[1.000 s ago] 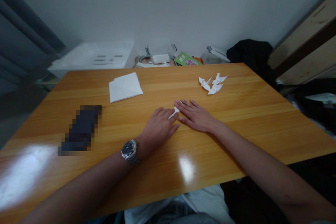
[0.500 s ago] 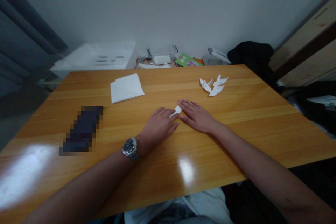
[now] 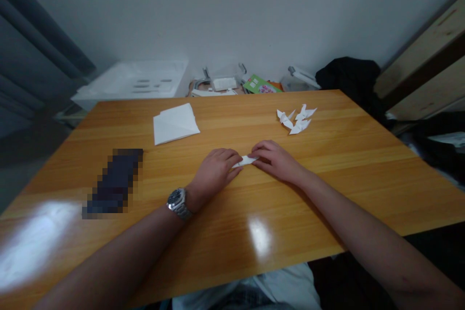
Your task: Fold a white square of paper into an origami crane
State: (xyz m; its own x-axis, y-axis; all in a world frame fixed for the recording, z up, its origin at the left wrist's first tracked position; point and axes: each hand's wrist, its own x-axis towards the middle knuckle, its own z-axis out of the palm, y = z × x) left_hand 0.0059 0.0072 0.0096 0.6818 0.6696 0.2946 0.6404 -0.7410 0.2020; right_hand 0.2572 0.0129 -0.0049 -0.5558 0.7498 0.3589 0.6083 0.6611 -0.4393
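Note:
Between my two hands, near the middle of the wooden table (image 3: 214, 232), is a small folded piece of white paper (image 3: 246, 160). My left hand (image 3: 218, 167), below a metal wristwatch (image 3: 178, 202), pinches its left end between thumb and fingers. At the other end my right hand (image 3: 278, 159) closes its thumb and fingertips on the paper. Both ends are partly hidden by the fingers. Farther back on the right lie several folded paper birds (image 3: 298, 120), and a stack of white paper sheets (image 3: 176, 125) rests at the back left.
A dark, pixelated flat object (image 3: 115, 181) lies on the table's left side. Beyond the far edge stand a white plastic tray (image 3: 145, 80), a green booklet (image 3: 258, 84) and a dark bag or cloth (image 3: 347, 75). A grey curtain (image 3: 32, 53) hangs at left.
My right hand has gone from lying flat with fingers stretched to pinching the paper's right end. The paper has turned more level and shifted slightly nearer. My left hand keeps its hold.

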